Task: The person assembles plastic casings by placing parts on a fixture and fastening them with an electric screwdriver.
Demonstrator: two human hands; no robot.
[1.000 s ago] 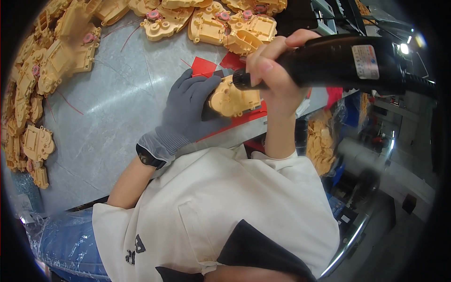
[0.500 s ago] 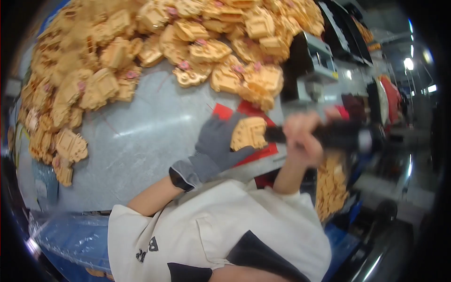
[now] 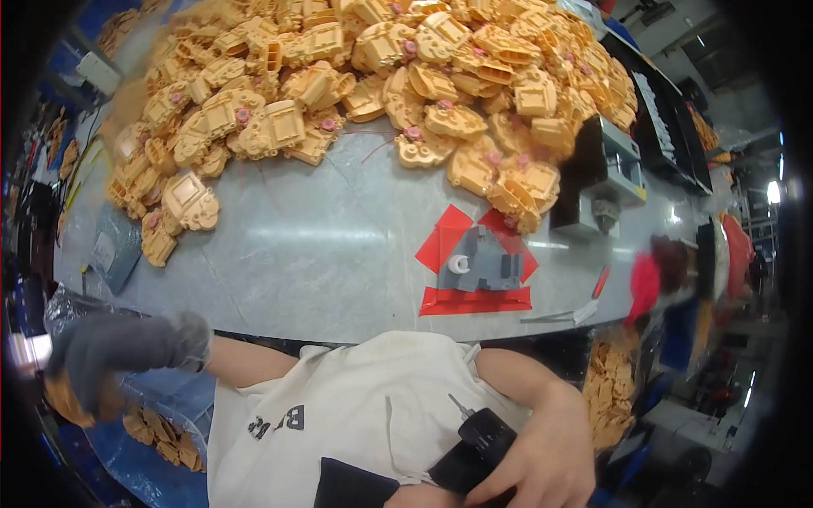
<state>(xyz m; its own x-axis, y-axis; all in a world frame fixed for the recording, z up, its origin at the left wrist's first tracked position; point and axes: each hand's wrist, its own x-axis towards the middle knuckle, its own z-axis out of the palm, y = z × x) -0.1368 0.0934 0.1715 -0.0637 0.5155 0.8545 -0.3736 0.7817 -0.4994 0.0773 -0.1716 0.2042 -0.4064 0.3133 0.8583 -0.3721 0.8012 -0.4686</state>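
My left hand (image 3: 106, 351), in a grey glove, is out at the far left, blurred by motion. Its fingers are around an orange-yellow plastic part (image 3: 66, 401), over a blue plastic-lined bin (image 3: 174, 391). Bare and low in front of my body, my right hand (image 3: 542, 461) is closed on a black power screwdriver (image 3: 487, 433) whose bit points up and to the left. On the table lies a grey fixture (image 3: 483, 264) with a white round piece, red tape (image 3: 474, 300) stuck around it and no plastic part in it.
A large heap of orange plastic parts (image 3: 339, 51) covers the far side of the grey table (image 3: 279, 271). Right of it stands a metal device (image 3: 605, 182). Tweezers (image 3: 550, 319) and a red-tipped tool (image 3: 600, 284) lie near the front edge. More parts (image 3: 611, 389) fill a container at right.
My left hand has carried the plastic part off the fixture, leftward to the bin. My right hand has lowered the screwdriver from above the table to my lap. The view has shifted.
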